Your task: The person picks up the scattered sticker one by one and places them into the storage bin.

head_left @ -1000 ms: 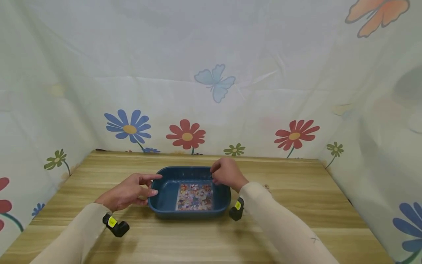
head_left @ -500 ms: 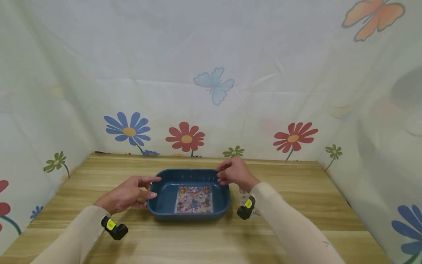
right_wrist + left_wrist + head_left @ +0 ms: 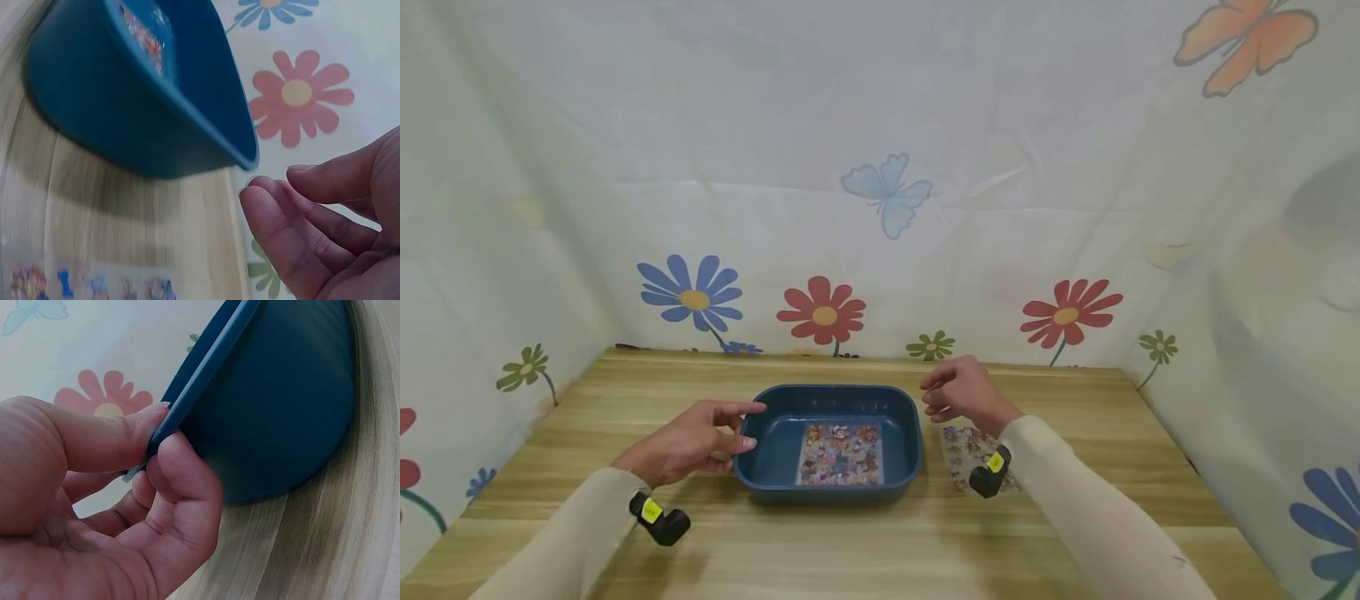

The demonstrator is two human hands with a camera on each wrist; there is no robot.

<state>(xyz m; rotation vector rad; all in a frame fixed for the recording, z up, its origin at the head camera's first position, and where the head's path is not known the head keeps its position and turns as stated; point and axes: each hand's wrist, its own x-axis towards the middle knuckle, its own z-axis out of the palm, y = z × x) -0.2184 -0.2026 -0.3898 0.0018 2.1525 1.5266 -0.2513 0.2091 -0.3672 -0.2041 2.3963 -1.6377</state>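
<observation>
A dark blue plastic basin (image 3: 827,495) stands on the wooden table. My left hand (image 3: 681,442) pinches its left rim, and the left wrist view shows the thumb and fingers on either side of that rim (image 3: 206,365). Flat inside the basin lies a sheet of small colourful pictures (image 3: 841,455), like a sticker sheet. My right hand (image 3: 970,392) is just beyond the basin's right end, apart from it. In the right wrist view its loosely bent fingers hold nothing. Below that hand, a second clear sheet with small pictures (image 3: 958,454) lies on the table, partly hidden by the wrist.
The wood-grain table (image 3: 820,550) runs back to a pale curtain (image 3: 985,250) printed with flowers and butterflies. The curtain also hangs at both sides. A small black camera is strapped to each wrist.
My right hand has let go of the basin's right rim area and moved right. The sheet on the table has come more into view. My left hand keeps its hold on the rim.
</observation>
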